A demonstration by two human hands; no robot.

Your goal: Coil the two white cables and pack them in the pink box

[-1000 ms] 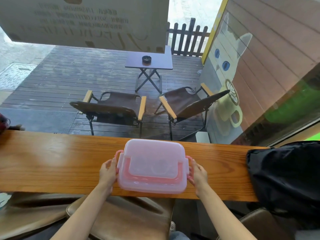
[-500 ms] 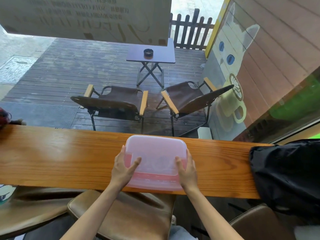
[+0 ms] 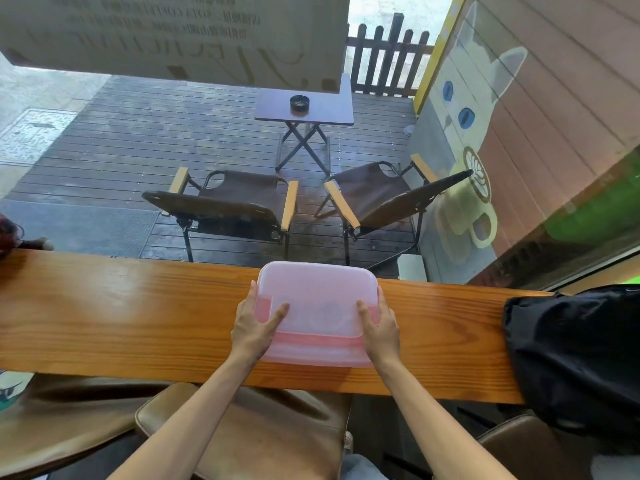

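Observation:
The pink box (image 3: pixel 317 296) sits on the wooden counter (image 3: pixel 121 317) straight in front of me, its translucent lid on. My left hand (image 3: pixel 254 327) lies on the lid's left side, thumb on top and fingers along the edge. On the right side rests my right hand (image 3: pixel 379 327), placed the same way. Faint pale shapes show through the lid; I cannot tell whether they are the white cables. No cable lies in the open.
A black bag (image 3: pixel 575 358) covers the counter's right end. A dark red object (image 3: pixel 8 233) sits at the far left edge. Brown leather stools (image 3: pixel 242 424) stand under the counter. Beyond the glass are two folding chairs and a small table.
My hands moved from the box's side handles up onto the lid, and the handles have folded down. The box looks a little nearer to the window.

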